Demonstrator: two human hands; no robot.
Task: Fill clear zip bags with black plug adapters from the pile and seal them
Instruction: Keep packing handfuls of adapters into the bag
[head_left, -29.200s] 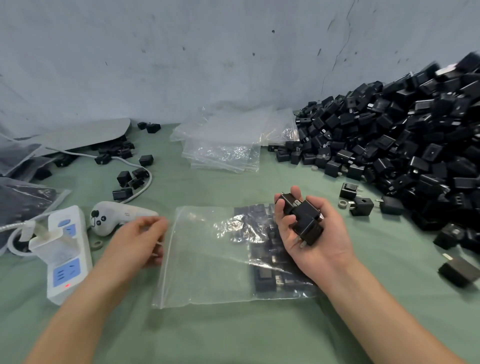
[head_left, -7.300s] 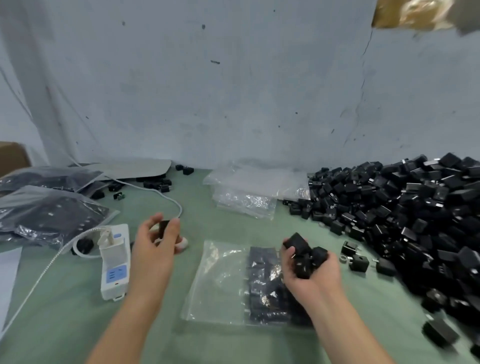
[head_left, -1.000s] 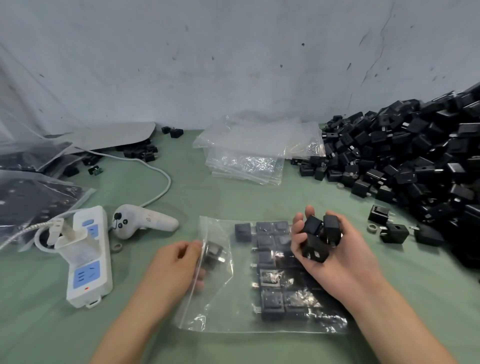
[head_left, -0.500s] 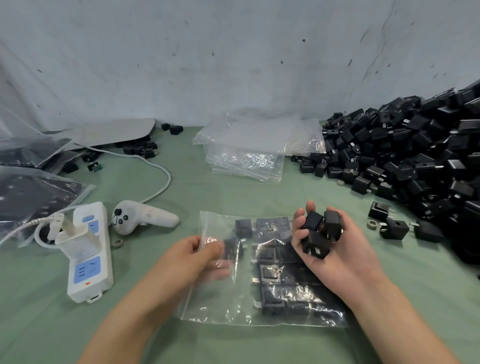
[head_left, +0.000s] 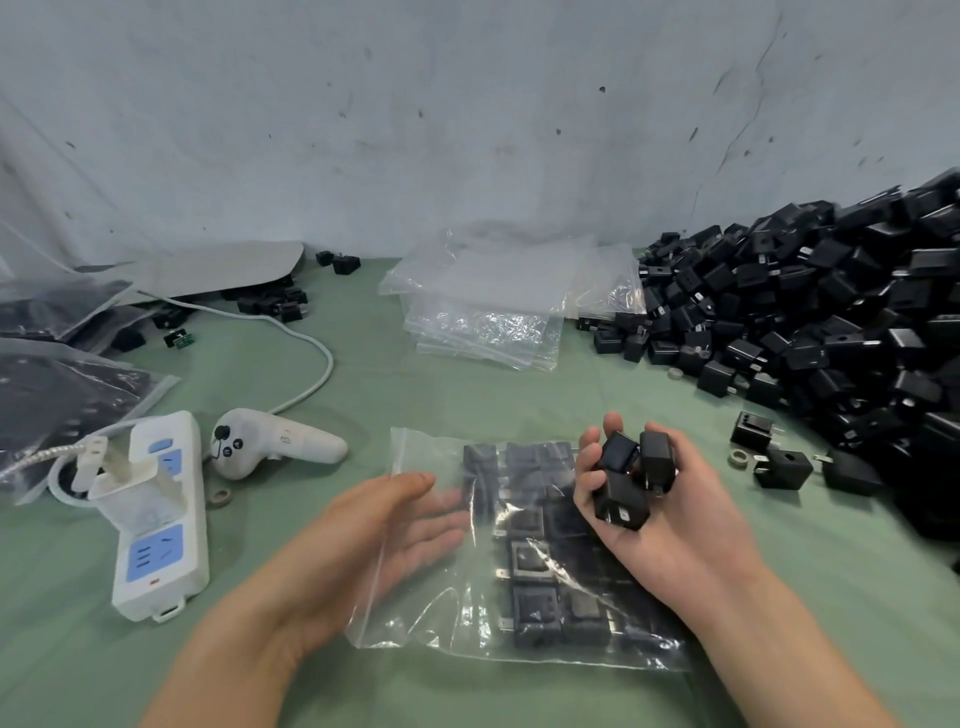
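- Zip bag (head_left: 415, 613): 1 in work, flat on the green table (head_left: 467, 395) centre-front. Mouth faces left and is unsealed.
- Bagged adapters (head_left: 535, 561): laid in rows in the bag's right half. Prob. around a dozen, but glare on the plastic blocks an exact count.
- Left hand (head_left: 384, 525): fingers straight, slid inside the bag mouth, carrying nothing.
- Right hand (head_left: 670, 519): palm up over the bag's right end, curled round 3 held adapters (head_left: 623, 478).
- Step, as I judge it: mid-fill, bag nowhere near sealing. Nxt move calls for feeding 1 pc in thru the mouth and seating it in the next free slot of the rows w/o knocking them askew.
- Outward: 3 stray adapters (head_left: 782, 467) sit between my right hand and the pile (head_left: 831, 322).
- Farther: 1 stack of empty bags (head_left: 483, 317) behind. At left, 1 power strip (head_left: 156, 509) and 1 white controller (head_left: 270, 441).
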